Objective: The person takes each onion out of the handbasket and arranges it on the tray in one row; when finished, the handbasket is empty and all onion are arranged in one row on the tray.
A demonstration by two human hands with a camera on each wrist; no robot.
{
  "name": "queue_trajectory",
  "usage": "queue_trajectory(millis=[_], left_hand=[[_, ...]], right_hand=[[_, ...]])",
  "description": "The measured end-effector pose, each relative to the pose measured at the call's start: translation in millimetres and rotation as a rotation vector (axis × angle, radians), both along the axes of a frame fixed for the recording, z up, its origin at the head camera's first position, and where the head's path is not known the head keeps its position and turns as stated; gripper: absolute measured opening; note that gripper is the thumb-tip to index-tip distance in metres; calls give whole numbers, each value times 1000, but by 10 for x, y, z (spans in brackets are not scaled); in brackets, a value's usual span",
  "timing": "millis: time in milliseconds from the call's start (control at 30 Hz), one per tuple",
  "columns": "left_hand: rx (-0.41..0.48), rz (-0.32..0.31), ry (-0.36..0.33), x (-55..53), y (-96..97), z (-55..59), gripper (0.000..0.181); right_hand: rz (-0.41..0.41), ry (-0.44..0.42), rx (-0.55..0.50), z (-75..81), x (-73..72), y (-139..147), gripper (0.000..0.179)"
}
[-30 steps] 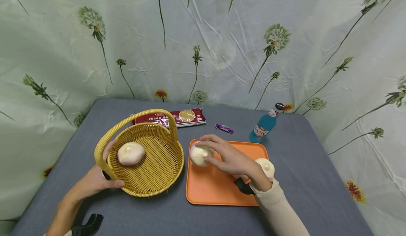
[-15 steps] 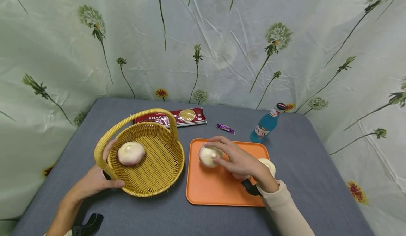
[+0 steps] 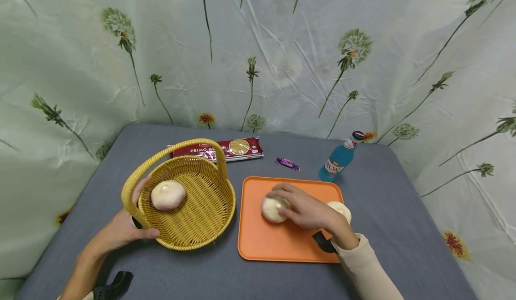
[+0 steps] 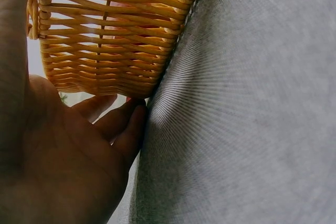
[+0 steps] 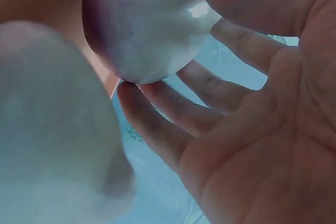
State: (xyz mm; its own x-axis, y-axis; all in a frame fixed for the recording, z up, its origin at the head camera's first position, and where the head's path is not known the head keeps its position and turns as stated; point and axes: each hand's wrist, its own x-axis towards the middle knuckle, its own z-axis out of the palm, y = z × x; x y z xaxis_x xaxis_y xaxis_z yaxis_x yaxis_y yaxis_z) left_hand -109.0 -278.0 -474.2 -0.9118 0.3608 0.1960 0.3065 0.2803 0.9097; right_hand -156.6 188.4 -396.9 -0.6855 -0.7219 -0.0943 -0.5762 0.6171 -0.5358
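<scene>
On the left stands a yellow wicker basket (image 3: 201, 219) with a tall handle, and a white-and-purple turnip (image 3: 168, 195) lies inside it. My left hand (image 3: 117, 233) holds the basket's left side, with thumb and fingers spread round its outer wall. In the left wrist view, the fingers (image 4: 126, 129) bend close along the woven wall, near the cloth. My right hand (image 3: 302, 206) grips another turnip (image 3: 273, 209) over the orange tray (image 3: 262, 246), its thumb and fingertips on the turnip (image 5: 152, 24). A further turnip (image 3: 340, 210) sits at the tray's right, partly hidden by my wrist.
Behind the basket lies a red pasta packet (image 3: 246, 147). A purple-wrapped candy (image 3: 287, 163) rests beyond the tray, and a blue bottle (image 3: 337, 160) stands at its back right corner. A flowered curtain (image 3: 290, 67) hangs behind the grey-covered table (image 3: 193, 277).
My right hand has moved right and slightly nearer with its turnip, from the tray's left side towards its middle. The left hand and basket have stayed put.
</scene>
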Motion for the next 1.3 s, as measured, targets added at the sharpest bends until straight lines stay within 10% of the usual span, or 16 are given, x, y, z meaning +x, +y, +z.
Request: queue_trajectory(millis=[1300], left_hand=[[6,-3,-27,19,-15,-25,132]], right_hand=[[45,-76,-4,-53,17,153,38]])
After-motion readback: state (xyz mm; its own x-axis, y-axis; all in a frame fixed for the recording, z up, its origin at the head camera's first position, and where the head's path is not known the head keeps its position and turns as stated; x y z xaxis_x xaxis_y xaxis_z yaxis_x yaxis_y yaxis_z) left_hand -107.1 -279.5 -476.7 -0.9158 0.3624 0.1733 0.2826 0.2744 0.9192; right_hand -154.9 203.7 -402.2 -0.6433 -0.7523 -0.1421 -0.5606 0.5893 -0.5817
